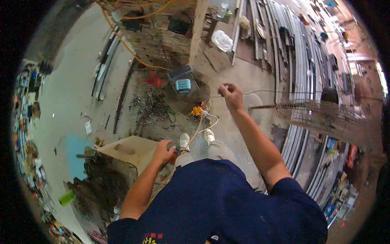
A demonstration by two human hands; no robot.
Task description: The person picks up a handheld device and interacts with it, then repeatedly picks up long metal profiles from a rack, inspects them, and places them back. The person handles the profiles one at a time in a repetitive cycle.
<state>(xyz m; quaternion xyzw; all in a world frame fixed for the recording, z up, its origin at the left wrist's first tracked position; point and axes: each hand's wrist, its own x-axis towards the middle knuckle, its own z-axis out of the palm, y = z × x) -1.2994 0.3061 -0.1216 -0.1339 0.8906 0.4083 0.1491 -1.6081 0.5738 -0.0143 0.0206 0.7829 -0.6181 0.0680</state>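
Note:
My right hand (232,97) is raised ahead of me, its fingers curled in; whether anything small sits in them I cannot make out. A thin grey cable (260,92) passes close by it in the picture. My left hand (163,152) hangs lower at the left with its fingers loosely apart, beside a beige panel (134,149) with an oval opening. Just by that hand a reddish-orange thing (173,157) is partly hidden. Ahead, a light-blue box-shaped item (183,86) rests on a small stand. An orange-yellow power socket (196,110) with cables lies beyond my shoes.
Long metal profiles (286,49) are stacked on the right, with more bars (106,65) at the left. Dark scraps (152,106) litter the floor. An orange cord (132,53) runs across the upper left. A white plastic bag (222,41) lies near the profiles.

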